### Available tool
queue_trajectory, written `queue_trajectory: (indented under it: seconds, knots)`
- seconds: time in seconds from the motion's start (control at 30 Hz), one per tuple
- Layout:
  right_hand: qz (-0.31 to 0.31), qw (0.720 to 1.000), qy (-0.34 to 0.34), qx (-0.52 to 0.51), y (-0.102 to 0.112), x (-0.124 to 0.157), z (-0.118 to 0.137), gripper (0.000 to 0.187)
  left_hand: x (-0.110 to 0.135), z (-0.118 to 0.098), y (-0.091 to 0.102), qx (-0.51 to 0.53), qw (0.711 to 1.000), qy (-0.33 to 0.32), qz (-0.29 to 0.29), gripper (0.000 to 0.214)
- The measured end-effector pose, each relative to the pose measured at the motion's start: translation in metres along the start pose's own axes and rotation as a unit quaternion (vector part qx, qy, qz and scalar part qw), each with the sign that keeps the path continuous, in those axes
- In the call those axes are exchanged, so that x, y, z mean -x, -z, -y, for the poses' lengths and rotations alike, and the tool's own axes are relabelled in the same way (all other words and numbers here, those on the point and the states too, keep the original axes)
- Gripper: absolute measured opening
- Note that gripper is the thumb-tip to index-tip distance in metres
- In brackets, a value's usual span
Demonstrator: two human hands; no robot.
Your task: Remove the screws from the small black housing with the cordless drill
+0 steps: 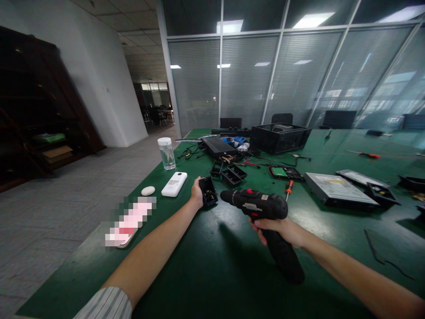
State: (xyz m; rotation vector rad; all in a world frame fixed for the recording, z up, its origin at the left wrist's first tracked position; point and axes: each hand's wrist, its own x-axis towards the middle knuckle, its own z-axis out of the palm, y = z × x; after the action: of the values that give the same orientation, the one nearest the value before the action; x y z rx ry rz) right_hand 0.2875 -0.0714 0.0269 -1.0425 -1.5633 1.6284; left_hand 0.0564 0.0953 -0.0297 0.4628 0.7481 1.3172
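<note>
In the middle of the head view, my left hand (197, 194) grips a small black open-fronted box (209, 191) by its left side, with its inside facing right and towards me. A black cordless drill (254, 203) with red switches is in my right hand (270, 227), fingers wrapped round the grip. The drill points left, its tip close to the box's right side; I cannot tell whether they touch. Just beyond the box lie more black plastic frames (234, 175). Right of the drill is an orange-handled screwdriver (289, 187) on the green table (199, 270).
A clear bottle (167, 153), a white device (174, 184), a white oval case (148, 191) and a blurred-out phone (131, 223) lie left. Behind are a black computer case (280, 137) and tangled cables (191, 153). Silver disc drives (338, 190) rest at right.
</note>
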Motion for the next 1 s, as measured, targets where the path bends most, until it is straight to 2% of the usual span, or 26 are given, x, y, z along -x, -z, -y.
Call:
queue_trajectory:
  seconds: [0.57, 1.0]
  knots:
    - [-0.001, 1.000, -0.006, 0.010, -0.0007, -0.0004, 0.0022, 0.023, -0.0003, -0.0002, 0.0015, -0.014, 0.999, 0.020, 0.025, 0.037]
    - [0.000, 1.000, -0.012, 0.026, 0.0003, 0.0006, -0.0009, 0.023, 0.0014, -0.0006, 0.0001, -0.006, 1.000, 0.017, 0.017, 0.036]
